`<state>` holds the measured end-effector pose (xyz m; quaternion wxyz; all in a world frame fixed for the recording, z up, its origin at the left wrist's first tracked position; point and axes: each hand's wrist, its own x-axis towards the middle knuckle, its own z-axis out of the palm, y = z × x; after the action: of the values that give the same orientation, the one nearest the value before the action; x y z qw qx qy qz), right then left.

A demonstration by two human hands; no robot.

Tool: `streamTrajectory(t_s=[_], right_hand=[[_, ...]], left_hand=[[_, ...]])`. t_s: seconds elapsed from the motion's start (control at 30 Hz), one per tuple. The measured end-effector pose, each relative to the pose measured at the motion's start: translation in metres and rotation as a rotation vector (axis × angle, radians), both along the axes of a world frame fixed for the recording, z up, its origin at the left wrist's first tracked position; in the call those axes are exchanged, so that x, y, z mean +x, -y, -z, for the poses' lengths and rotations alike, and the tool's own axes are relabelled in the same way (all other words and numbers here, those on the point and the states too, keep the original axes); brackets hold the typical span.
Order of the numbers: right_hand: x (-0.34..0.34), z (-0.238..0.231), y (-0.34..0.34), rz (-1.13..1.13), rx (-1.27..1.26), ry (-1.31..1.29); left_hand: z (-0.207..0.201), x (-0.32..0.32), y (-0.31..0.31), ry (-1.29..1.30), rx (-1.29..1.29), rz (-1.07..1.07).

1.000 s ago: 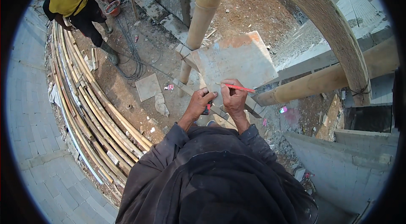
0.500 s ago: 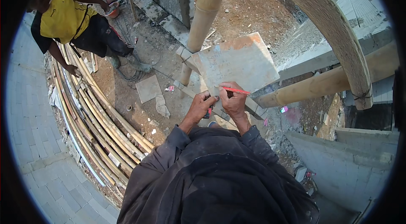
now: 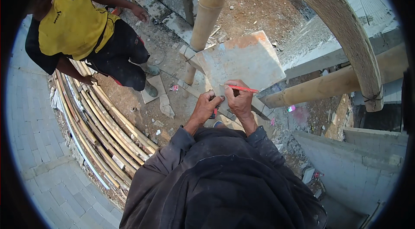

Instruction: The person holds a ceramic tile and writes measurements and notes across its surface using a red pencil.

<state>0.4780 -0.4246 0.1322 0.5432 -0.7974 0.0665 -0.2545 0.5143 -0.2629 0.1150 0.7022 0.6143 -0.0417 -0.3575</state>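
Bare earth lay ahead. Our right hand pinched the red pencil low, seemingly for control, the pale board just beyond its fingers; our left hand curled around a red-black object.

Light: bright daylight; sun and shade patchy on soil. Highlights: wall, pale. Darks: shirt, folds faint. Distortion: fisheye; poles bowed. Rim: black surround, bluish fringe. Sharpness: board crisp-edged; detail dimmer toward rim.

Dirt grd carries bamboo poles & flat slab
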Motion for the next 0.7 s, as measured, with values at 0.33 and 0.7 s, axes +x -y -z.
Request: streamTrajectory(t_s=[0.33,0.7], right_hand=[[0.004,0.003,0.003,-0.006,-0.086,0.026],[0.004,0.0,0.005,-0.008,-0.049,0.014]], left_hand=[[-0.004,0.001,0.001,0.031,0.029,0.012],[0.004,0.0,0.005,0.029,-0.013,-0.024]])
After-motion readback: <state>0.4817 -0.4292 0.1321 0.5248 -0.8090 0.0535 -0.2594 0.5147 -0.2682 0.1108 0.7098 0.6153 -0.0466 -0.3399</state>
